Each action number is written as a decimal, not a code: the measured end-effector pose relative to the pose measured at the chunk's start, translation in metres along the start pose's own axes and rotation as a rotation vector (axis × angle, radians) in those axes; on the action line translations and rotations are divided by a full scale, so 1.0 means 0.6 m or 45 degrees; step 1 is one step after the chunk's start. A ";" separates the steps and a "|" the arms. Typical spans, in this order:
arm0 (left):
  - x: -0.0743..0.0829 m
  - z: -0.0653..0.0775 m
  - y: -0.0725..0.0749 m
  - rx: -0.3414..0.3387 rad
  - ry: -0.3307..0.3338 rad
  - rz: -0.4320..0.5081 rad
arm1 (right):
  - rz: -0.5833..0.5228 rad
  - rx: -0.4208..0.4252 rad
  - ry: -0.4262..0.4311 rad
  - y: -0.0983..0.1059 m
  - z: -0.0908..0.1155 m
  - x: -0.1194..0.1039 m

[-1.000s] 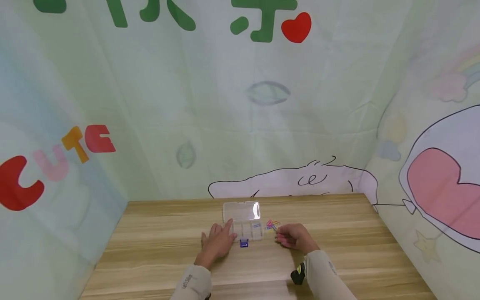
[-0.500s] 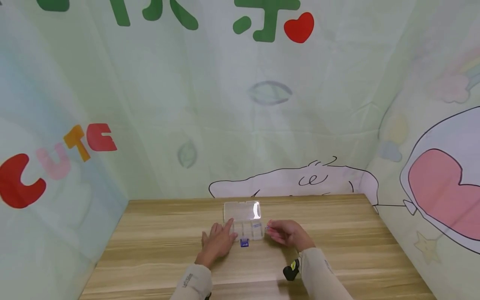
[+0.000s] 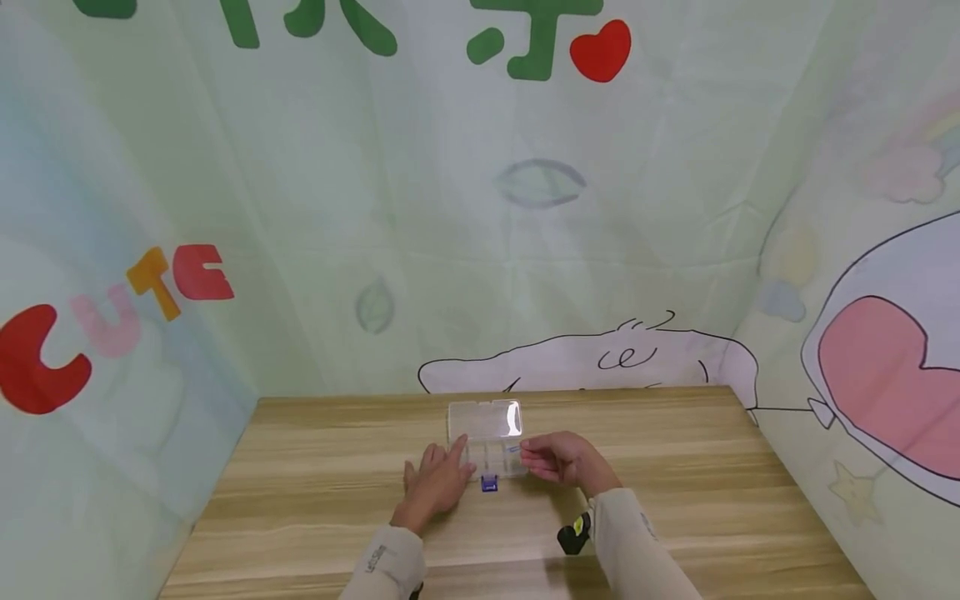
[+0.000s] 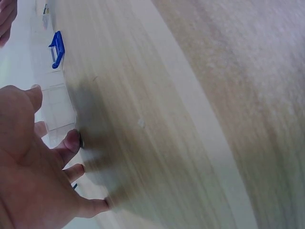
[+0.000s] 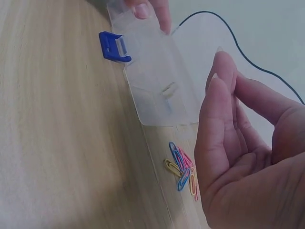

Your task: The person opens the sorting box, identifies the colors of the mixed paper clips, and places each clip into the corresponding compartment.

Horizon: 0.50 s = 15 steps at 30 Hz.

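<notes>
A clear plastic divided box [image 3: 494,460] lies on the table with its lid [image 3: 480,421] raised back and a blue latch [image 3: 489,483] at its front. My left hand [image 3: 437,481] rests on the box's left end, fingers extended and spread. At the right end, my right hand [image 3: 562,458] has thumb and forefinger pinched together over the rim, on a paper clip mostly hidden by the fingertips. Inside the right compartment, paper clips [image 5: 168,90] show through the plastic. Beside the box, several coloured paper clips [image 5: 181,167] lie in a loose pile, under my right hand in the right wrist view.
The wood-grain table [image 3: 315,500] carries the box near its back edge. Printed cloth [image 3: 337,208] hangs behind and along both sides. A black wrist device [image 3: 574,535] sticks out from the right sleeve [image 3: 637,542].
My right hand has moved left from the paper clip pile to the box's right end, thumb and forefinger held together. The left hand stays in place on the box.
</notes>
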<state>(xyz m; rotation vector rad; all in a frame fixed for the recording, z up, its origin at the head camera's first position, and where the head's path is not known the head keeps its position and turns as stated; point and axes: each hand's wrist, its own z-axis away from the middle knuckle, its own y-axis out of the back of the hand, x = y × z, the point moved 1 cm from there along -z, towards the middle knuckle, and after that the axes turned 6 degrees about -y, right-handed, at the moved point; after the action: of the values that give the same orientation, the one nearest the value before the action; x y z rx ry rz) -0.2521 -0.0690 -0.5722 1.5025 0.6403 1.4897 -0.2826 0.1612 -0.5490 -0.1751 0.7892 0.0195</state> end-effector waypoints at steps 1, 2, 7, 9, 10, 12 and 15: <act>0.000 -0.001 0.000 0.000 0.000 -0.003 | 0.002 -0.006 -0.001 0.001 0.001 -0.001; 0.000 -0.001 0.000 0.000 -0.001 -0.005 | 0.001 -0.010 -0.006 0.001 0.002 -0.001; -0.001 -0.001 0.000 0.009 -0.003 -0.010 | 0.013 -0.040 -0.012 0.002 0.005 -0.003; 0.000 -0.002 0.000 0.014 -0.006 -0.008 | 0.020 -0.052 -0.010 0.002 0.008 -0.004; 0.000 -0.002 0.000 0.015 -0.006 -0.008 | 0.023 -0.057 -0.008 0.002 0.009 -0.005; 0.000 -0.002 -0.001 0.013 -0.006 -0.008 | 0.021 -0.075 -0.008 0.002 0.013 -0.006; 0.000 -0.003 -0.001 0.013 -0.004 -0.010 | 0.017 -0.080 -0.008 0.004 0.015 -0.005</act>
<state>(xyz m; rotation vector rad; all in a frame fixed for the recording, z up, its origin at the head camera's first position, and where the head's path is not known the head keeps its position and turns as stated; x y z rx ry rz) -0.2535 -0.0683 -0.5730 1.5080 0.6518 1.4796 -0.2787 0.1650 -0.5409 -0.2292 0.7840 0.0575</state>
